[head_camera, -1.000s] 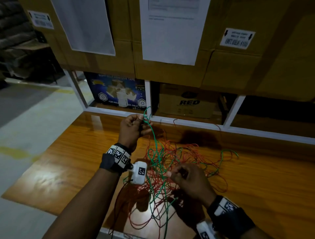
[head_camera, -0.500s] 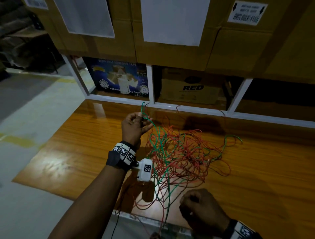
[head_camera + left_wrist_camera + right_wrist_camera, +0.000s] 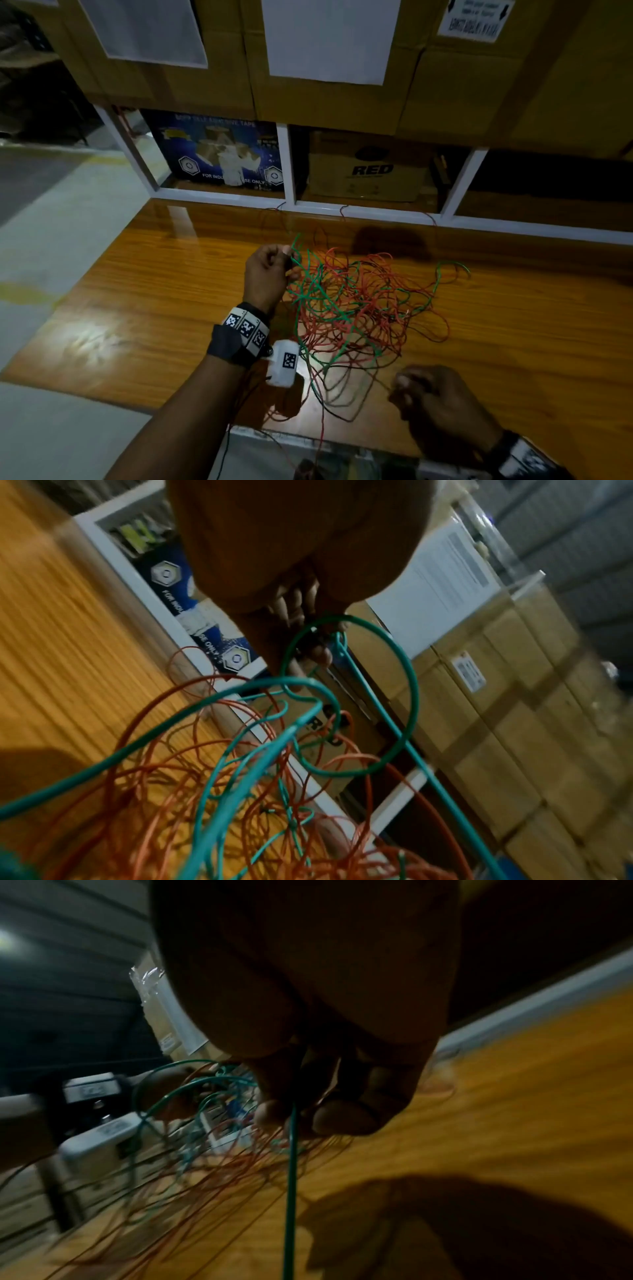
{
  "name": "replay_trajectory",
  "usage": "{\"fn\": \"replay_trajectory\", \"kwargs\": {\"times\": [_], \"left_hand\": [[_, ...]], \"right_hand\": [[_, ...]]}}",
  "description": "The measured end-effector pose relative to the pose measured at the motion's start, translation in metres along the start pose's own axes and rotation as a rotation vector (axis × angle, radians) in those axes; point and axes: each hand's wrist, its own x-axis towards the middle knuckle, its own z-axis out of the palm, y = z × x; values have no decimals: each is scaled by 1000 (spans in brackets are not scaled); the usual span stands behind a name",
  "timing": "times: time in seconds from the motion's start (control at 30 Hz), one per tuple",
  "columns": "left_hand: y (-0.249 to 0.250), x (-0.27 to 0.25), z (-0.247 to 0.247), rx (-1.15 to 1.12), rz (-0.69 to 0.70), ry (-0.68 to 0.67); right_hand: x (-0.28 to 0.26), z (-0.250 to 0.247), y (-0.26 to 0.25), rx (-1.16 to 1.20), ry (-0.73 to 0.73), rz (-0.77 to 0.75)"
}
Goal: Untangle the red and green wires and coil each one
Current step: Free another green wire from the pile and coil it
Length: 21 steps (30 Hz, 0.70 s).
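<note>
A tangle of thin red wire [image 3: 376, 301] and green wire [image 3: 315, 291] lies on the glossy wooden table [image 3: 154, 308]. My left hand [image 3: 270, 270] is raised at the tangle's left side and pinches loops of the green wire [image 3: 346, 642] between thumb and fingers. My right hand [image 3: 424, 394] is near the front edge, right of the tangle, and pinches a green strand [image 3: 291, 1164] that runs down from its fingertips; the head view blurs this strand. Red loops [image 3: 192, 791] hang below the left hand. Some strands trail over the table's front edge.
White shelf frames [image 3: 291, 164] stand along the table's back edge, holding a blue printed box [image 3: 219, 154] and a cardboard box marked RED [image 3: 370, 171]. Large cartons [image 3: 342, 89] with white sheets sit above. Grey floor [image 3: 51, 222] lies to the left.
My right hand has pulled back from the tangle toward the front right edge, drawing a strand out. The left hand stays at the upper left holding green wire. The head view tilted downward.
</note>
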Motion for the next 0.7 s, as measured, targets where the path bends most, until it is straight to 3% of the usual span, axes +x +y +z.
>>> {"fn": "replay_trajectory", "kwargs": {"times": [0.13,0.2,0.27,0.33,0.4,0.43,0.5,0.53,0.57,0.63,0.7], "left_hand": [[-6,-8,11,155,-16,-97],[-3,-6,13,354,66,-94],[15,-13,12,656,256,-24],[42,-38,18,786,584,0],[59,-82,35,779,794,-230],[57,-107,48,757,822,-424],[38,-158,78,707,736,-811],[23,-177,91,675,688,-915],[6,-187,100,668,642,-922],[-18,-187,106,728,555,-800],[-39,-174,92,874,615,-655]], "right_hand": [[-20,-40,-8,-187,108,-57],[-29,-40,-13,-159,97,-77],[-34,-34,-16,-135,97,-100],[-36,-29,-19,-161,112,-133],[-37,-27,-23,-204,115,-169],[-38,-29,-26,-209,103,-197],[-43,-40,-26,-176,71,-287],[-47,-47,-26,-176,76,-318],[-50,-58,-25,-192,96,-320],[-63,-84,-24,-199,171,-251],[-83,-121,-21,-129,268,-164]]}}
